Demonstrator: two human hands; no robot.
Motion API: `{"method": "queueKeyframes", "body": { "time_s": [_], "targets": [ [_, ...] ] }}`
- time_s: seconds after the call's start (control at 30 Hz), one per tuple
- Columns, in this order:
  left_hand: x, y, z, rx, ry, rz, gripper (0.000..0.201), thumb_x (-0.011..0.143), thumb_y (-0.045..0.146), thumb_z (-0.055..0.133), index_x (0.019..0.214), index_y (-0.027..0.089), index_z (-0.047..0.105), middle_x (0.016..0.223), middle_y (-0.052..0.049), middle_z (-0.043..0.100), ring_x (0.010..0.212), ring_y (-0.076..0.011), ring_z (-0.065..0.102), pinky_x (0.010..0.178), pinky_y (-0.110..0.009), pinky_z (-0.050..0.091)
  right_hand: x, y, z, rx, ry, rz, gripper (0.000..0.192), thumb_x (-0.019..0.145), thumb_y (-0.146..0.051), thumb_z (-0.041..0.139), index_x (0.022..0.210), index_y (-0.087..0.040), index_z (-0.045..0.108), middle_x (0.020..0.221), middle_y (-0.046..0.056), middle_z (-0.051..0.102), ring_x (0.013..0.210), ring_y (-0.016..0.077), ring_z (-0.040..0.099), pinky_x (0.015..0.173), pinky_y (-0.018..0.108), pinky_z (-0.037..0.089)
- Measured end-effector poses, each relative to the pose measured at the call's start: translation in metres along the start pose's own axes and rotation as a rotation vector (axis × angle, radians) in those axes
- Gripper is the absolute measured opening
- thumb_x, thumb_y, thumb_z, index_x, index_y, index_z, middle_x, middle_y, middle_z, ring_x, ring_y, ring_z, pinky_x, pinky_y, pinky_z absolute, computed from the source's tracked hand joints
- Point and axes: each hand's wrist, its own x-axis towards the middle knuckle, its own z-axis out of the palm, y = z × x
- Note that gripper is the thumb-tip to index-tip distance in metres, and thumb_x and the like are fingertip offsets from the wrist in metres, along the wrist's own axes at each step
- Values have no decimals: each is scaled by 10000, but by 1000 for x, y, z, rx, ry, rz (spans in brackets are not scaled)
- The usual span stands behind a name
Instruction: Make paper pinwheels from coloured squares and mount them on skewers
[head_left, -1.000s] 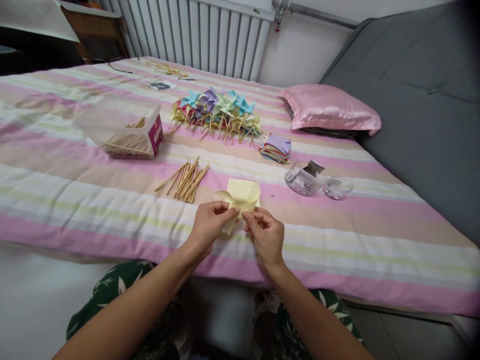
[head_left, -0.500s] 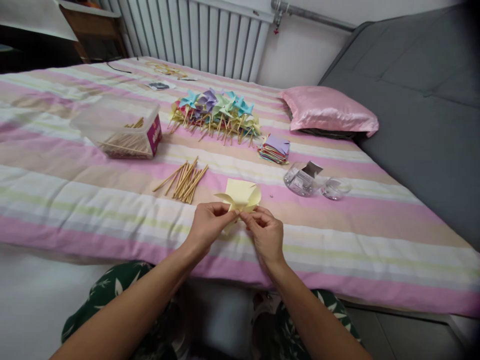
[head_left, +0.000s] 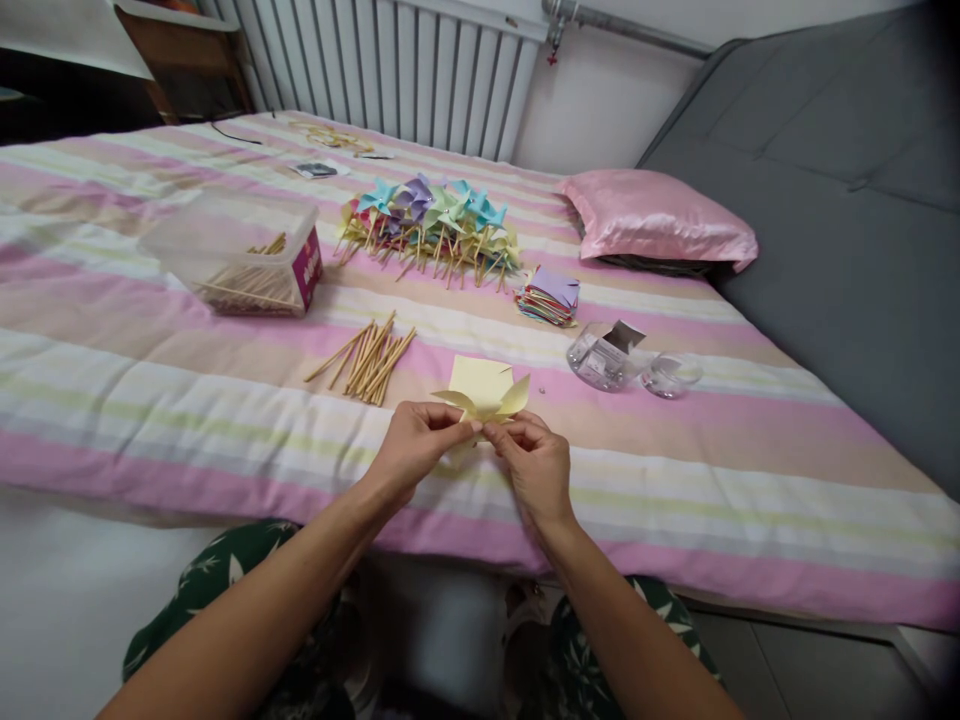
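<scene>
Both hands pinch a pale yellow pinwheel paper [head_left: 484, 383] above the near side of the bed. My left hand [head_left: 421, 440] is closed on its left side, and my right hand [head_left: 534, 462] grips the right side, thumbs almost touching at the middle. Curled paper points stick out to left and right; a flat square part stands up behind the fingers. What lies under the thumbs is hidden. Just beyond my left hand, several wooden sticks [head_left: 367, 362] lie in a loose pile. A tiny shiny piece [head_left: 542, 391] rests on the sheet past my right hand.
Finished pinwheels [head_left: 435, 215] lie heaped farther back, beside a stack of coloured papers [head_left: 549, 297]. A clear plastic box [head_left: 232, 240] of sticks stands at left. Two small clear containers [head_left: 600, 360] sit at right, before a pink pillow [head_left: 660, 215] and grey headboard [head_left: 810, 180].
The right-hand paper point now spreads farther out to the right. Both hands stay nearly in place, still pinching the paper; the other things have not moved.
</scene>
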Motion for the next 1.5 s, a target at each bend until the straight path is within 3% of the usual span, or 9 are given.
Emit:
{"method": "queueKeyframes", "body": {
  "time_s": [0.53,0.63,0.87,1.1,1.17,1.33,1.5],
  "targets": [
    [0,-1,0,4,-9,-54,197,617,319,726,633,123,713,575,-29,650,513,-98,512,509,-207,352,5,-6,-7,-69,-69,15,181,675,-381,712,651,-202,723,825,74,663,990,234,576,686,284,474],
    [0,0,1,10,-5,-48,181,623,303,715,625,122,710,575,-31,646,519,-101,510,511,-208,354,5,-7,-7,-83,-64,4,183,665,-384,717,638,-203,724,800,71,656,954,235,587,646,275,470],
    [-1,2,5,-16,38,-48,146,604,268,703,574,132,661,537,6,601,479,-80,472,481,-193,333,1,-13,-6,-103,-59,1,217,658,-412,714,668,-195,728,944,82,637,820,199,616,592,267,465],
    [-2,4,7,-17,110,-43,206,603,292,681,517,139,573,450,49,492,405,-59,383,415,-190,258,1,-18,-6,-118,14,-54,264,656,-398,706,607,-179,567,899,75,644,941,230,586,680,293,442],
    [-2,4,7,-13,109,-50,203,600,280,674,506,142,560,450,48,492,404,-59,384,413,-190,258,2,-18,-7,-10,5,1,267,656,-377,708,720,-184,535,905,59,646,864,198,599,696,295,442],
    [-3,1,9,76,73,-57,162,607,256,640,515,137,580,481,30,515,445,-75,428,436,-192,286,3,-20,-5,364,-184,252,404,643,-309,699,975,-206,494,791,15,662,696,159,619,646,284,477],
    [-2,-5,10,203,34,-7,134,622,241,612,544,132,604,497,28,521,464,-80,428,446,-193,269,1,-20,-1,371,-141,313,446,580,-261,719,973,-203,517,752,1,679,652,162,635,599,268,495]
  ]
}}
